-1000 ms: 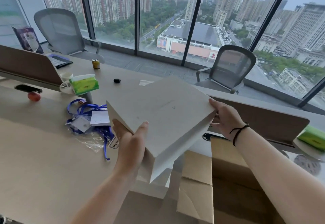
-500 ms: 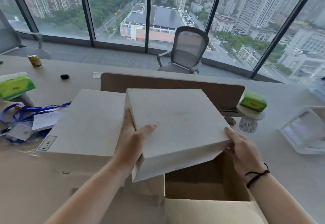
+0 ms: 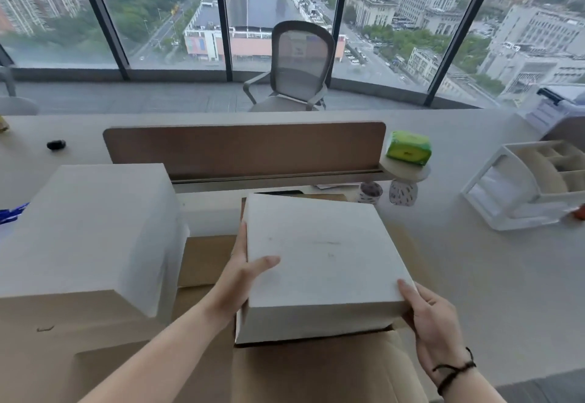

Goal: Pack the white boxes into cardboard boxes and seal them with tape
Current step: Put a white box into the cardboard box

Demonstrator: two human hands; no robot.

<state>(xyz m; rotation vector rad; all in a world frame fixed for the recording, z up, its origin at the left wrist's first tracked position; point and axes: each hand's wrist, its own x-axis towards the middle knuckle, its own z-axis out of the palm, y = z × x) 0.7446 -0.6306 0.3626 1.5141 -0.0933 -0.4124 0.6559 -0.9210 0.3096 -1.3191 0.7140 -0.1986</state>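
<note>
I hold a flat white box [image 3: 323, 257] with both hands over the open cardboard box [image 3: 316, 371] in front of me. My left hand [image 3: 243, 272] grips its left edge, thumb on top. My right hand [image 3: 433, 323], with a black wrist cord, grips its near right corner. The white box lies level and covers the carton's opening, sitting partly down inside it. A second, larger white box [image 3: 85, 231] rests to the left on another cardboard box [image 3: 63, 329].
A brown desk divider [image 3: 243, 149] stands behind the boxes. A green tissue pack [image 3: 409, 148] sits on a small stand at the right, with two tape rolls [image 3: 402, 193] below it. A white desk organiser [image 3: 531, 184] is at far right. An office chair [image 3: 300, 67] stands by the window.
The white box has gone from tilted and raised to level and lowered into the carton's opening. My view has turned right and down.
</note>
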